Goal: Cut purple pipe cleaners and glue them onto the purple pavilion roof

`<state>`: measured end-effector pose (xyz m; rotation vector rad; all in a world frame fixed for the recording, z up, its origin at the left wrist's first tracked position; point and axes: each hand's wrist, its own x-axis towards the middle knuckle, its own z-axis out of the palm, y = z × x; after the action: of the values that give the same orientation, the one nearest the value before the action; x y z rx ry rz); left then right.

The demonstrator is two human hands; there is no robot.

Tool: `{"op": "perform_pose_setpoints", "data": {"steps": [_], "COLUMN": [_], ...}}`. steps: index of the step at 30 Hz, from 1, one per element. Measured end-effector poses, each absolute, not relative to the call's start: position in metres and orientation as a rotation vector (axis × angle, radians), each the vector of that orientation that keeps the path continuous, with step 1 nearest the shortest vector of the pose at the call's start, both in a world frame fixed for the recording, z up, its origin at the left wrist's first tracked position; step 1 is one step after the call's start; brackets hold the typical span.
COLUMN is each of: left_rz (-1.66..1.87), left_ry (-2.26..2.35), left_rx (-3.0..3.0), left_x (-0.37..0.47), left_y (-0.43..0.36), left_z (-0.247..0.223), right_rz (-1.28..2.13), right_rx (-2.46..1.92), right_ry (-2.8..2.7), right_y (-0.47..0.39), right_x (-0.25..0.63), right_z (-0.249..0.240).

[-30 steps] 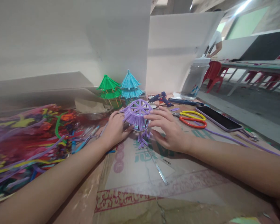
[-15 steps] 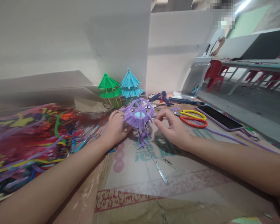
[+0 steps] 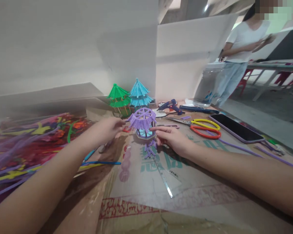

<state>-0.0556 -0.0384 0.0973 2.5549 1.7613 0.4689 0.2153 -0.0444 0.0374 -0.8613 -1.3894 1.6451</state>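
Note:
A small purple pipe-cleaner pavilion [image 3: 142, 120] stands upright on the cardboard [image 3: 146, 180], with a spoked ring roof, dark posts and a light-blue base. My left hand [image 3: 112, 126] is just left of its roof, fingers apart and holding nothing; whether a fingertip touches the roof edge I cannot tell. On the other side, my right hand [image 3: 174, 140] reaches in with the index finger stretched out to the pavilion's right side, near the base. Its other fingers are bent, and nothing shows in them. Short purple pipe-cleaner pieces [image 3: 150, 150] lie in front of the pavilion.
Green [image 3: 118, 96] and blue [image 3: 138, 92] pavilions stand behind. Rightward lie a glue gun [image 3: 170, 105], scissors [image 3: 205, 127], a utility knife [image 3: 199, 109] and a phone [image 3: 236, 127]. A pipe-cleaner heap [image 3: 39, 143] covers the left. A person [image 3: 244, 45] stands beyond the bottle [image 3: 208, 84].
The pavilion, tilted toward me before, now rests upright. My left hand has let go and drawn back left. My right hand's index finger has straightened toward the base. The person has come further into view.

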Motion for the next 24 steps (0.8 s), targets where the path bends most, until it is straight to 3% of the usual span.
{"op": "perform_pose_setpoints", "data": {"steps": [3,6,18,24], "left_rz": [0.64,0.697,0.604,0.542], "left_ry": [1.825,1.533,1.294,1.157], "left_rx": [2.466,2.581,2.802,2.772], "left_x": [-0.042,-0.014,0.008,0.01], "left_y": [-0.051,-0.048,-0.026,-0.04], "left_z": [0.134,0.148,0.13,0.138], "right_rz": [1.549,1.467,1.391,1.038], "right_rx": [-0.91,-0.934,-1.009,-1.007], "right_ry": [-1.336,-1.29,-1.7,-1.74], "right_y": [-0.042,-0.041,-0.021,-0.032], "right_x": [0.213,0.212,0.207,0.214], "right_z": [0.037,0.036,0.031,0.033]}}
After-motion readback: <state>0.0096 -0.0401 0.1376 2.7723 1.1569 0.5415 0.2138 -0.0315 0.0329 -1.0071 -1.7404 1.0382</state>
